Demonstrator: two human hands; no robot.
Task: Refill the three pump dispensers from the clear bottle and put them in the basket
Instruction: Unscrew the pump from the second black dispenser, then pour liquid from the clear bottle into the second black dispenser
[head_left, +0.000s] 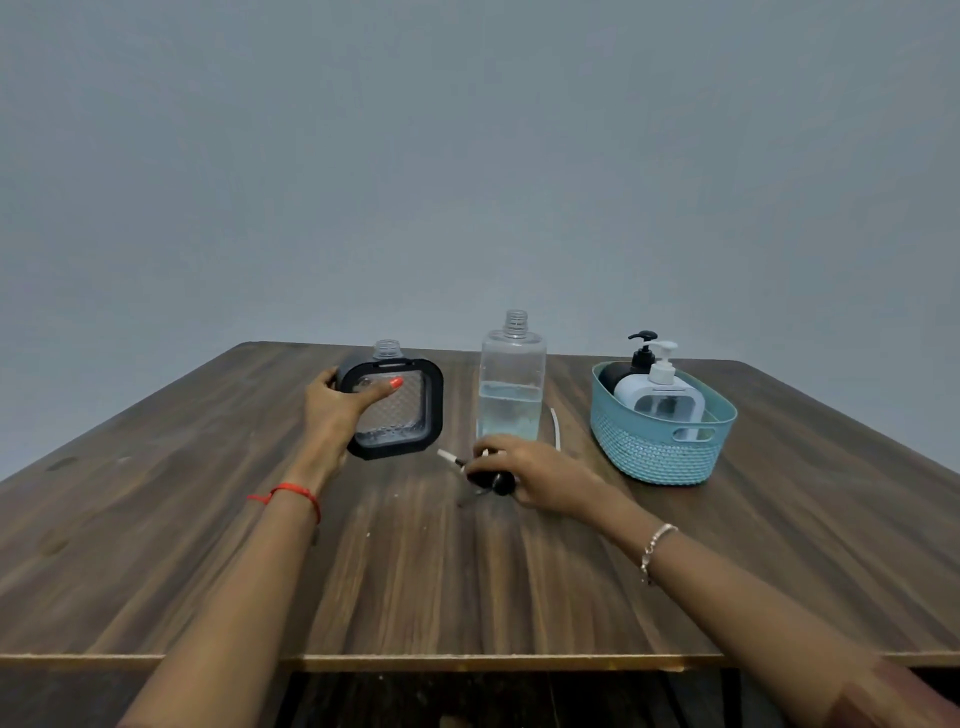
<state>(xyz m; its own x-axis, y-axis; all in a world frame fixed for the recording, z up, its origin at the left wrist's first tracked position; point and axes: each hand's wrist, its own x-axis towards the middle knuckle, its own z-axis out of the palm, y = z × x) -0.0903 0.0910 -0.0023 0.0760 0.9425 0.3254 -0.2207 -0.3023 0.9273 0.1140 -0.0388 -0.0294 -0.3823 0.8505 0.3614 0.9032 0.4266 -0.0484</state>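
On the near edge of the wooden table (208, 571), both bare forearms reached forward, a red thread bracelet (291, 491) on the left wrist and a thin chain bracelet (657, 540) on the right. Right hand (535, 475) lay low on the table at centre, fingers curled round a black pump head (496, 482); a white-tipped stem (445, 456) stuck out to the left past the knuckles. Left hand (337, 415), a little farther out, gripped the black-framed dispenser (415, 415), which stood upright on the table with its threaded neck bare: thumb laid across the clear front, fingers wrapped round the left side. Just right of it stood the clear bottle (511, 384), uncapped, liquid partway up. A thin white tube (555, 428) curved along the table beside the bottle's right flank; its lower end was hidden behind the right hand. Farther right sat the teal woven basket (660, 457), holding a white dispenser (657, 392) and a black dispenser (640, 356) behind it, pumps on both. Grey wall (467, 156) beyond.
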